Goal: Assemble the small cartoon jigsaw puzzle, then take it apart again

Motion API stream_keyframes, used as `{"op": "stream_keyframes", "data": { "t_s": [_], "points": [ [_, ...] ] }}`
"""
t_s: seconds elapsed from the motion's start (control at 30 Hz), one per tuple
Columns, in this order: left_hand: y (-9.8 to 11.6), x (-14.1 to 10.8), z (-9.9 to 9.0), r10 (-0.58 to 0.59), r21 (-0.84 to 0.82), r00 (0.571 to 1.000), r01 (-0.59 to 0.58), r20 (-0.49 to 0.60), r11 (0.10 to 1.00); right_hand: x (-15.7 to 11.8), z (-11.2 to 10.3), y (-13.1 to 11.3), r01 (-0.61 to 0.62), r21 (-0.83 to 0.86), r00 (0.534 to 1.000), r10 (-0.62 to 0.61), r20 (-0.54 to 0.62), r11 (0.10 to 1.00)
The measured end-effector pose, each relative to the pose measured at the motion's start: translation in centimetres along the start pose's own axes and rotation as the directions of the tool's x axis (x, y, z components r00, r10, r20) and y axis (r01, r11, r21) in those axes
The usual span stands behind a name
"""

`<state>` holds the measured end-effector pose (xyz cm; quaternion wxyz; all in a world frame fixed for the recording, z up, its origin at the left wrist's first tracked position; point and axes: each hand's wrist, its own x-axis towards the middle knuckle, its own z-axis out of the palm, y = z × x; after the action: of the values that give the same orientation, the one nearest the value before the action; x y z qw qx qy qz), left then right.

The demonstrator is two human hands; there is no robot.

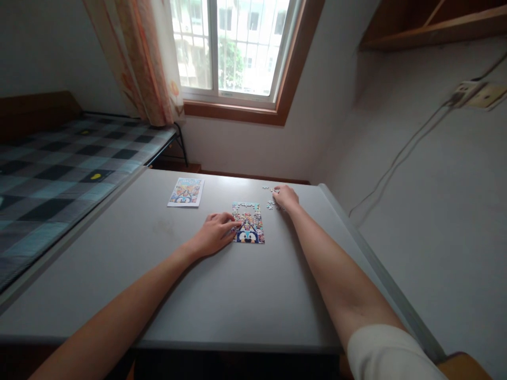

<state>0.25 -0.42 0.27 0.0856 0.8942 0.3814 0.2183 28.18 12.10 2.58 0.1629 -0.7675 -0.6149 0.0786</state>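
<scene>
A partly assembled jigsaw puzzle [249, 227] lies flat on the grey table, with a gap in its upper part. My left hand [217, 230] rests beside it with fingers stretched over its left edge. Several loose puzzle pieces [270, 206] are scattered to the right of the puzzle. Over these pieces is my right hand [285, 198], its fingers bent together and pointing left. Whether a piece is between those fingertips is too small to make out. A printed reference picture [185, 192] of the same design lies farther left.
The table [190, 301] stands against a wall below a barred window [245, 47]. A bed with a checked sheet [75, 153] adjoins its left side. On the right wall, a cable [400, 153] hangs from a socket [467, 94].
</scene>
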Motion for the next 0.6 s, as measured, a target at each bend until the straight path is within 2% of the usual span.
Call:
{"op": "stream_keyframes", "data": {
  "t_s": [0.13,0.37,0.6],
  "points": [
    [0.2,0.0,-0.1,-0.006,0.002,1.000,0.006,0.004,1.000,0.7,0.7,-0.5,-0.009,-0.022,1.000,0.009,-0.012,1.000],
    [0.2,0.1,0.0,-0.010,0.010,1.000,0.010,0.003,1.000,1.8,0.9,-0.6,-0.171,0.112,0.985,0.171,0.008,0.979],
    [0.2,0.1,0.0,-0.009,0.012,1.000,0.009,-0.003,1.000,2.2,1.5,0.8,-0.065,0.321,0.998,0.070,-0.005,0.945]
  ]
}}
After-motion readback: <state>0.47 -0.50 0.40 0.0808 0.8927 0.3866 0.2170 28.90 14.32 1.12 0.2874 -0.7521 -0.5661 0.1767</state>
